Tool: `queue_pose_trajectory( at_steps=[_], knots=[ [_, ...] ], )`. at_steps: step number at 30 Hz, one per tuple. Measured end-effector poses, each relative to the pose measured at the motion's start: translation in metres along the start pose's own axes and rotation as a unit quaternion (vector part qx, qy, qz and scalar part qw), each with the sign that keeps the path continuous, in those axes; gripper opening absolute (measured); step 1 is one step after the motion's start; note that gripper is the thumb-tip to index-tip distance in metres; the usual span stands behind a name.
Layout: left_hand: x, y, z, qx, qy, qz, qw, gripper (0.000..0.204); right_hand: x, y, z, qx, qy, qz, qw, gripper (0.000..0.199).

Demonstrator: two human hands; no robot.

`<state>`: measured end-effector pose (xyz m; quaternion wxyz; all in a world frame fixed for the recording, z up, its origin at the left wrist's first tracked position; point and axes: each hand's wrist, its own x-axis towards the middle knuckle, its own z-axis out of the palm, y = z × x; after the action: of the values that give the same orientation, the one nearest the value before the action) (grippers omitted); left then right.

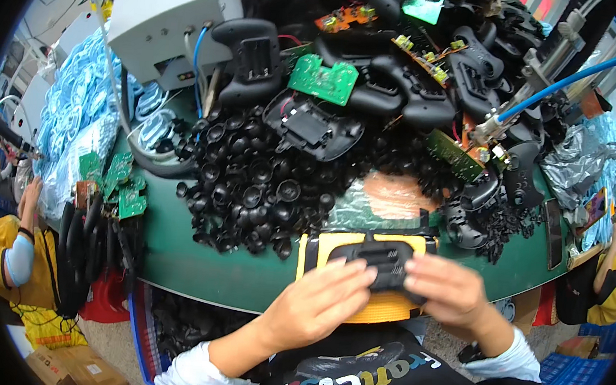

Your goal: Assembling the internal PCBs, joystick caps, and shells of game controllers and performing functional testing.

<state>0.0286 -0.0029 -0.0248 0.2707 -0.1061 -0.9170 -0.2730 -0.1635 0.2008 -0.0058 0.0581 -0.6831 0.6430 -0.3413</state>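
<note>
A black game controller (387,270) lies back side up on a yellow pad (312,254) at the table's near edge. My left hand (318,298) holds its left side, fingers bent together over the shell. My right hand (452,287) grips the opposite side, fingertips pressed on the casing. An open slot shows in the controller's middle between my hands. The undersides of its grips are hidden by my fingers. Just beyond and to the left lies a heap of small black cap-like parts (254,181).
Controller shells (249,61) and a green circuit board (324,78) are piled at the back. A grey box-shaped machine (166,18) stands back left. A metal fixture with a blue hose (570,83) reaches in from the right. A phone (552,233) lies right. Co-workers (21,249) sit at both sides.
</note>
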Motion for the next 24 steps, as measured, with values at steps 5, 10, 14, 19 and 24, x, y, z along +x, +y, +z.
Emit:
queue_pose_trajectory(
  at_steps=[5,10,14,19,24],
  knots=[
    [-0.005,0.027,-0.006,-0.017,-0.035,-0.060,0.997,0.033,0.001,-0.012,-0.043,-0.075,0.096,-0.004,0.993,0.039],
    [0.014,0.029,0.000,0.026,-0.005,-0.092,0.995,0.024,0.130,0.017,-0.109,0.078,0.440,0.046,0.893,0.038],
    [0.021,0.040,-0.008,0.031,0.049,-0.140,0.989,0.023,0.153,0.017,-0.166,0.393,0.266,0.024,0.880,0.085],
    [0.022,0.031,-0.008,-0.016,0.089,-0.183,0.979,0.030,0.177,-0.033,-0.168,0.526,0.146,-0.079,0.834,0.066],
    [0.051,0.034,0.006,-0.030,0.089,-0.190,0.977,0.051,0.192,-0.016,-0.191,0.565,-0.172,-0.073,0.803,0.032]
  ],
)
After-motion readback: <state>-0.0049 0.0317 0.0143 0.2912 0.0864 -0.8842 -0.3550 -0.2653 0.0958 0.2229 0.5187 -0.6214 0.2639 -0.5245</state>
